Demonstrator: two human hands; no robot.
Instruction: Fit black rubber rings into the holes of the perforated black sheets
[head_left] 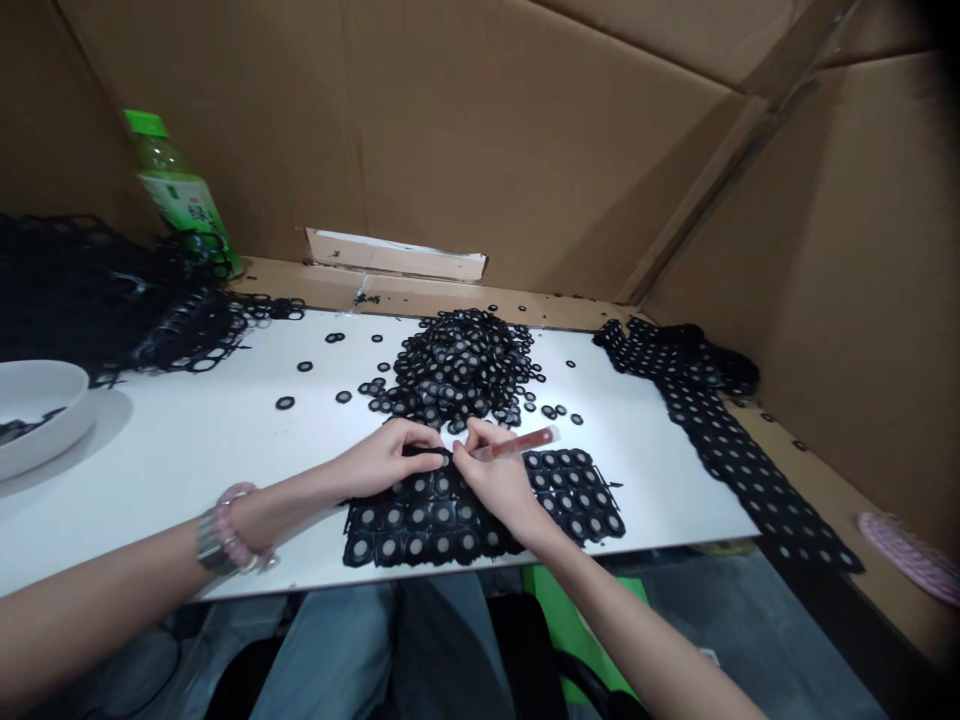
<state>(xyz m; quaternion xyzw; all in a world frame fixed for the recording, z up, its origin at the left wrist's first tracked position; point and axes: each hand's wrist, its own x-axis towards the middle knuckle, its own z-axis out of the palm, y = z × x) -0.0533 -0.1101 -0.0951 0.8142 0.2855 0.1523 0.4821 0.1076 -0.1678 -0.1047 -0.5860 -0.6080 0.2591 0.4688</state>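
Note:
On the white tabletop in front of me lies a sheet of black rings with pale grey centres (418, 517). My left hand (386, 460) pinches its far edge between thumb and fingers. My right hand (499, 485) is closed around a slim tool with a clear, reddish handle (521, 442). The tool's tip is hidden at the fingers, close to my left fingertips. Both hands touch or nearly touch the sheet. Just beyond them rises a heap of loose black rings (465, 360), also with pale centres.
A white bowl (71, 425) with dark bits stands at the left, near a tangled black mass (97, 300) and a green bottle (184, 195). A long strip of joined black pieces (720, 440) hangs over the right edge. Cardboard walls (487, 130) enclose the back and right.

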